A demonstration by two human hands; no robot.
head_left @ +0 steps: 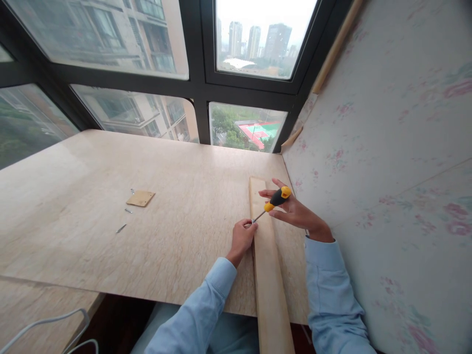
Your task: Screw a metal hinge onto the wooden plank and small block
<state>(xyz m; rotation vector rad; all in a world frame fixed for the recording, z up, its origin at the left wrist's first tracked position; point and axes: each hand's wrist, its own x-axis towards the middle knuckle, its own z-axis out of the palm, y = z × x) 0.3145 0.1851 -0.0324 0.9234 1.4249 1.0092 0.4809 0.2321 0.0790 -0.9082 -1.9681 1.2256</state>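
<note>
My right hand point(291, 212) has its fingers spread loosely about the handle of a yellow and black screwdriver point(277, 197). The tool slants down to the left, its shaft reaching my left hand point(243, 237). There, thumb and forefinger pinch a small metal piece at the tip, probably a screw, mostly hidden by the fingers. Both hands are over a long pale wooden board point(271, 275), the left one at its left edge. The board lies lengthwise on the marble-patterned surface point(191, 196) and its near end extends past the front edge.
Left on the surface are a small wooden plate point(140, 198) and loose screws point(121, 228). A flowered wall point(398, 196) rises close by my right arm. Dark-framed windows point(201, 88) stand behind. A white cable point(55, 317) curls at lower left.
</note>
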